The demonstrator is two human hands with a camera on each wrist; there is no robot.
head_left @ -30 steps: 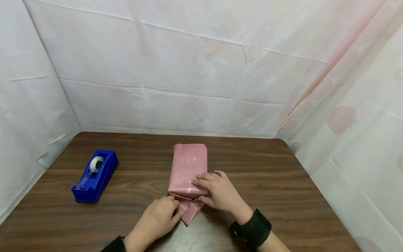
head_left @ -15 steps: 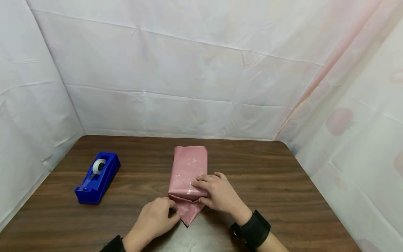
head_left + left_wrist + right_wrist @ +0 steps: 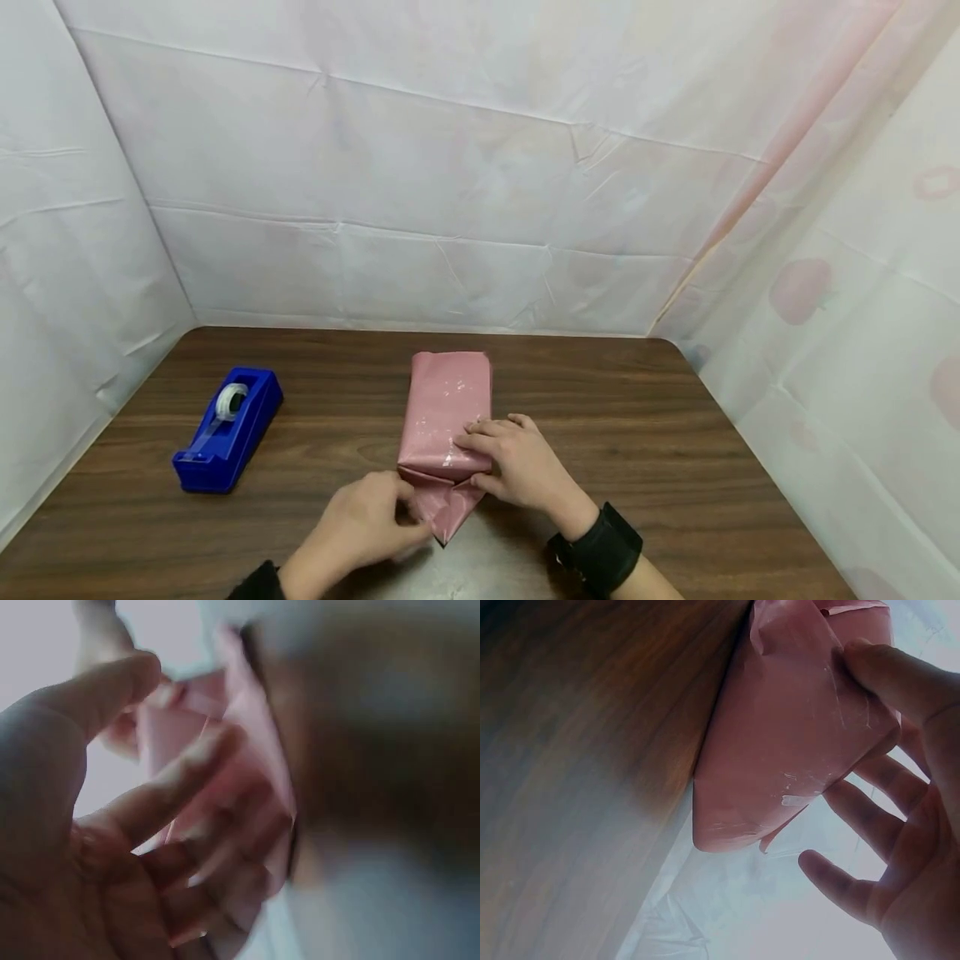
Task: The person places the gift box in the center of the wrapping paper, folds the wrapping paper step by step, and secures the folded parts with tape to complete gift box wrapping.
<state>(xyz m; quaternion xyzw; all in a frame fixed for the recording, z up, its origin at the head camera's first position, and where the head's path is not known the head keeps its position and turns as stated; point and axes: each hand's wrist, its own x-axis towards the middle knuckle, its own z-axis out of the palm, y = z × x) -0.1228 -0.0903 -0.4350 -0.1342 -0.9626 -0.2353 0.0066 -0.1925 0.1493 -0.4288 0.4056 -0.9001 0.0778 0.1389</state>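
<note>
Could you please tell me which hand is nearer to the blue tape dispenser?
The left hand. It is right of the blue tape dispenser and lower in the head view, beside the pink package; the right hand is farther right, touching that package.

A wide passage separates the pink package point(image 3: 444, 412) from the tape dispenser point(image 3: 234, 435).

1. Head cam: soft, even lt; cloth walls point(image 3: 450, 167) bright, tabletop point(image 3: 600, 400) darker.
2. Glare specks on pink parcel point(image 3: 447, 400); pale sheen on tabletop nr btm edge.
3. Soft shadows beside both hands; L hand point(image 3: 363, 517) fingertips slightly smeared.
4. L wrist cam: dim, hazy; rt half badly blurred, upper L washed out.
5. R wrist cam: R hand point(image 3: 922, 817) backlit, bkgd overexposed lower rt.
</note>
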